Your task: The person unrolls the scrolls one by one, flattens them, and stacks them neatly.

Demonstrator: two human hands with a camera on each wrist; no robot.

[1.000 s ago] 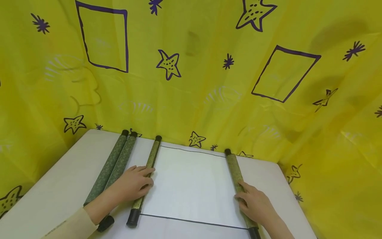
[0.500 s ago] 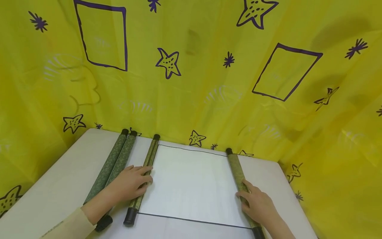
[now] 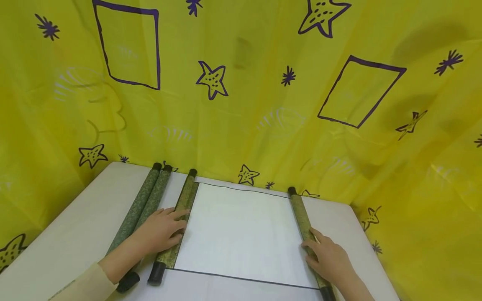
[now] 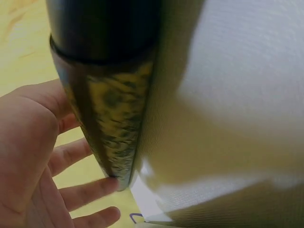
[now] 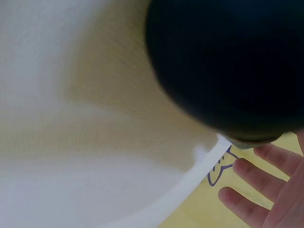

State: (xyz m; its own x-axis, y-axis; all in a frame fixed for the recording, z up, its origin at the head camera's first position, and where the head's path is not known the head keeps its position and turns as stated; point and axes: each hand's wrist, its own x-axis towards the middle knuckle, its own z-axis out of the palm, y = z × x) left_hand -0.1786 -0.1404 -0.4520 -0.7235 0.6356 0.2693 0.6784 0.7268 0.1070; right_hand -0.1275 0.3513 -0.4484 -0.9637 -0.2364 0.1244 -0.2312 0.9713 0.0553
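A hanging scroll with a blank white sheet (image 3: 241, 225) lies spread across the table. Its left roller (image 3: 183, 196), covered in olive-gold brocade with black end knobs, lies under my left hand (image 3: 163, 230), whose outstretched fingers reach across it. Over on the right, my right hand (image 3: 331, 259) grips the other brocade-covered roller (image 3: 300, 211) with bent fingers. The left wrist view has the patterned brocade (image 4: 118, 109) close up, with fingers passing behind it. A large dark knob (image 5: 228, 61) blocks much of the right wrist view, where several fingers show below it.
Two green patterned rolled scrolls (image 3: 139, 205) lie side by side on the left, partly under my left forearm. The white table (image 3: 86, 217) meets a yellow curtain (image 3: 256, 138) printed with purple stars, which hangs behind and at the sides.
The left roller has moved left with my left hand, and a wider brocade strip shows beside it. The right roller and my right hand have shifted slightly right. The white sheet looks wider.
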